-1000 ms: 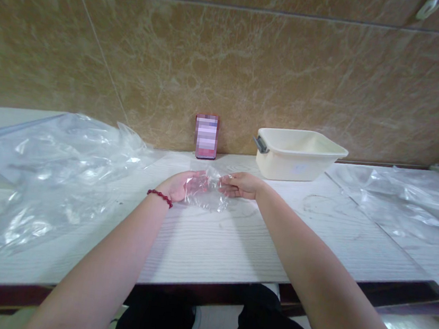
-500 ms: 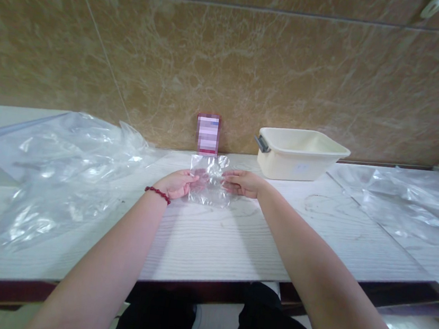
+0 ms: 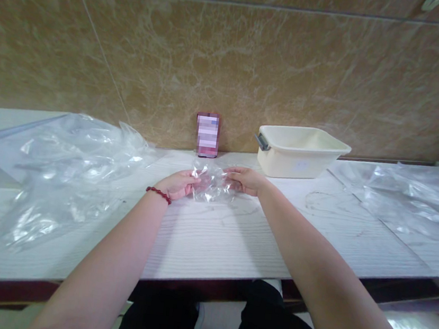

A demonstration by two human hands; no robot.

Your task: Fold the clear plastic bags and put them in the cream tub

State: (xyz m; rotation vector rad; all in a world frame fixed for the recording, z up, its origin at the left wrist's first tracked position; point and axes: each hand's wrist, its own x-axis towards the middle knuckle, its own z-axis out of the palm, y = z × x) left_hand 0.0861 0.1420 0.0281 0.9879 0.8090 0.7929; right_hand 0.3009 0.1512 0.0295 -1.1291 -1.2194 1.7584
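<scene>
Between my two hands is a small clear plastic bag (image 3: 212,186), crinkled and shiny, just above or on the white table. My left hand (image 3: 180,184), with a dark red bead bracelet (image 3: 158,195) at the wrist, pinches its left side. My right hand (image 3: 243,181) grips the right side, fingers partly behind the film. Directly beyond the bag, a phone (image 3: 207,135) with a blurred screen leans upright against the wall.
A cream plastic bin (image 3: 300,156) with a grey handle stands back right. Large clear plastic bags (image 3: 78,168) spread over the left side of the white table (image 3: 209,248); more clear plastic (image 3: 411,199) lies at right. A brown marbled wall (image 3: 231,64) closes the back.
The bag between my hands has crumpled; its top edge has dropped, showing the phone's lower edge. Both hands stay in nearly the same place.
</scene>
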